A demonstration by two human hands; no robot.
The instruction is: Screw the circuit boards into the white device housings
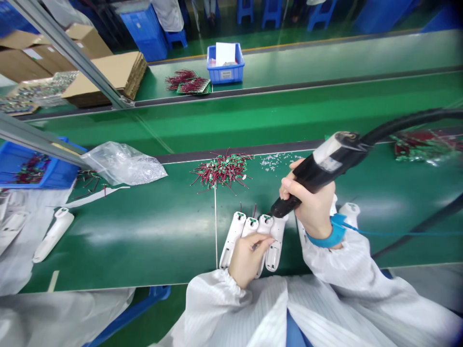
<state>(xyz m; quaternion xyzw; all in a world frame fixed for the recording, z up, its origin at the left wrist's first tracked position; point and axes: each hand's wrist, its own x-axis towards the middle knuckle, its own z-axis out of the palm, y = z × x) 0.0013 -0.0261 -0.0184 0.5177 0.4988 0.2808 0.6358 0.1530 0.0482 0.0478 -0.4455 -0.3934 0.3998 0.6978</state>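
1. The right hand [311, 205] is clenched round a black electric screwdriver [318, 168], its fingers wrapped across the body, and the tool's thick black hose [408, 120] runs off past the right edge of the view
2. The screwdriver's tip [277, 208] sits at the upper end of the rightmost of four white plastic housings [253, 236], though contact cannot be confirmed from this view
3. The left hand [249, 259] lies curled over the lower part of the housings, and whether it grips them or only presses on them cannot be told
4. The four housings lie side by side, fanned slightly, by the near edge of the green bench [144, 231], with their upper ends toward its far edge
5. A blue wrist strap [334, 232] circles the right wrist over a white striped sleeve [336, 270], and its blue cord [398, 232] leads off to the right
6. A heap of small green circuit boards with red wires [222, 169] lies just beyond the housings, near the far edge, beside a scatter of tiny pale parts [278, 161]
7. Toward the bench's far left corner are a crumpled clear plastic bag [123, 164] and a blue bin [32, 166] holding more wired boards
8. A co-worker's white sleeve [25, 241] covers the left edge, next to a lone white housing [53, 235] on the bench
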